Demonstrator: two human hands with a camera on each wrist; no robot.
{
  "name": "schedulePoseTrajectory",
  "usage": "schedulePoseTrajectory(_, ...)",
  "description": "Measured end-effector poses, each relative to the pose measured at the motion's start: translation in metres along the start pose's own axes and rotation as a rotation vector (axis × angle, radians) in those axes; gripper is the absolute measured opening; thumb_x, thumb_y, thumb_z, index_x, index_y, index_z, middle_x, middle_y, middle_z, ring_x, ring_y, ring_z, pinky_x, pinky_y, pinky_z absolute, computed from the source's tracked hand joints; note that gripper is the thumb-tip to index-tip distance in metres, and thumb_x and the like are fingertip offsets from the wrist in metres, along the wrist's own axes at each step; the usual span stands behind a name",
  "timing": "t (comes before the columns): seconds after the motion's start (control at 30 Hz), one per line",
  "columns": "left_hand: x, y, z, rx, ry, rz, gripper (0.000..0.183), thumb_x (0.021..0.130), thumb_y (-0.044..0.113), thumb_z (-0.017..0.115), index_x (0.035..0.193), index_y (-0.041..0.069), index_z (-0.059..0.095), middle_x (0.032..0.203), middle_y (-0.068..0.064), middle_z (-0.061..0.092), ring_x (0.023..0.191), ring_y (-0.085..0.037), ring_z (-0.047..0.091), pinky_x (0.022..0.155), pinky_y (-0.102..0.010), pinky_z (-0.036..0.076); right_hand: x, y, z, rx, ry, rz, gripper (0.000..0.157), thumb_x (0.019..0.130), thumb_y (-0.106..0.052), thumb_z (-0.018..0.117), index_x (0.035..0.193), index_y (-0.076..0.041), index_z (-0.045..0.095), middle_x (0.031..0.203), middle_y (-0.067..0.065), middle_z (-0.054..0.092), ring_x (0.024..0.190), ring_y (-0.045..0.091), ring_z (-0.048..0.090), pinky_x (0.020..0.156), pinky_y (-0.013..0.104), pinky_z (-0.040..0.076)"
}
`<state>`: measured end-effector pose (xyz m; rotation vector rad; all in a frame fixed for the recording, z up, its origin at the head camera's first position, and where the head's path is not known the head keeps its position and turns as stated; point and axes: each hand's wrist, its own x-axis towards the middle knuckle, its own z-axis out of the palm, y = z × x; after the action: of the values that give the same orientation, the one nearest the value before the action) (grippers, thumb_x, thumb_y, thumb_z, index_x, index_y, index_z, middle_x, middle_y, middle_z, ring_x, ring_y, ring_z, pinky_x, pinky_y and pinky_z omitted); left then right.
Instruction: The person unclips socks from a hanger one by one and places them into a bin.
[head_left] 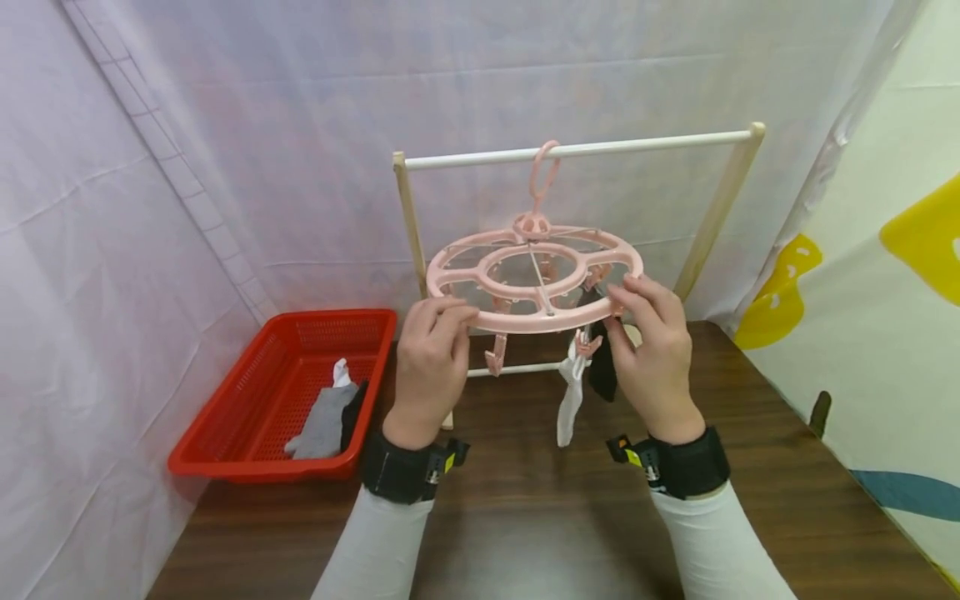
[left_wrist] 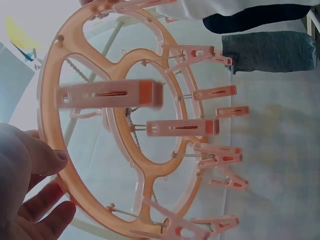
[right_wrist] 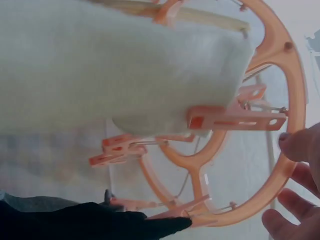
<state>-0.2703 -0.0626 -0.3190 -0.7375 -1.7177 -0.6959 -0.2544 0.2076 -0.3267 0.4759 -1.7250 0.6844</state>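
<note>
A pink round clip hanger (head_left: 558,319) hangs by its hook from a white bar. My left hand (head_left: 432,358) pinches the front left of its outer ring between thumb and fingers. At the front right of the same ring, my right hand (head_left: 654,358) does likewise. Pink clips (left_wrist: 182,127) dangle below the rings, several holding nothing. One clip grips a white sock (head_left: 570,400), which fills much of the right wrist view. Behind it hangs a black sock (head_left: 603,371). The left wrist view also has a grey sock (left_wrist: 270,51) hanging from a clip.
A red basket (head_left: 225,400) stands on the left of the brown wooden table (head_left: 510,500). In it lie a grey cloth piece (head_left: 326,421), a white one and a black one. The rack's white bar (head_left: 645,145) rests on wooden posts. White sheets surround the table.
</note>
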Motion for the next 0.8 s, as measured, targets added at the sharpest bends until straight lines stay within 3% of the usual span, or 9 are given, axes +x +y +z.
schedulePoseTrajectory(0.47, -0.002, -0.001, 0.000, 0.007, -0.007, -0.003, 0.022, 0.083, -0.008, 0.057, 0.094, 0.006, 0.071, 0.102, -0.012, 0.067, 0.101, -0.030, 0.060, 0.092, -0.037, 0.048, -0.002, -0.004, 0.007, 0.058, 0.067, -0.057, 0.021, 0.083, 0.001, 0.070, 0.103, -0.004, 0.075, 0.108, 0.021, 0.065, 0.113, 0.038, 0.057, 0.103, 0.043, 0.043)
schedulePoseTrajectory(0.8, 0.000, 0.006, 0.002, 0.004, -0.011, 0.021, 0.021, 0.085, -0.005, 0.057, 0.095, 0.007, 0.072, 0.101, -0.011, 0.066, 0.099, -0.029, 0.060, 0.092, -0.037, 0.049, -0.004, -0.030, 0.019, 0.079, 0.165, -0.101, 0.019, 0.078, 0.001, 0.075, 0.095, -0.004, 0.077, 0.100, 0.023, 0.065, 0.108, 0.045, 0.056, 0.100, 0.058, 0.040)
